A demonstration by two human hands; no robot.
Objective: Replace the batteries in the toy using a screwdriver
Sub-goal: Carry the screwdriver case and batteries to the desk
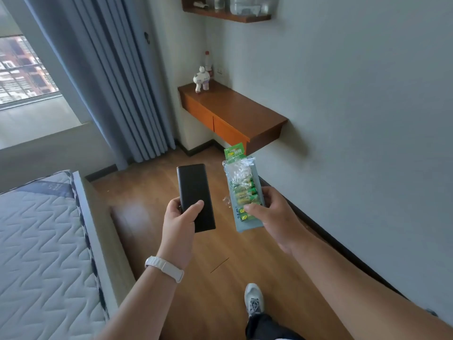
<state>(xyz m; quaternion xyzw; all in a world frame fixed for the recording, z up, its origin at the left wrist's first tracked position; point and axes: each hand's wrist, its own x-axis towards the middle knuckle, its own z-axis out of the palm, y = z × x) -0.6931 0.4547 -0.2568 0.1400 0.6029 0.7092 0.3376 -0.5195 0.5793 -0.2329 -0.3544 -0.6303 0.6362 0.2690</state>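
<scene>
Over wood floor, left hand grips one black case, right hand one battery pack, perhaps six cells.

A: Toy?
B: White animal figure; upright at the far end of the wall desk, toward 12 o'clock; well apart from the rest.
A: Battery pack?
B: Green cells in a row under crumpled clear wrap on a pale card; green header uppermost; right hand grips its lower end; at 3 o'clock of the black case, which is long, flat and closed, in the left hand.
</scene>
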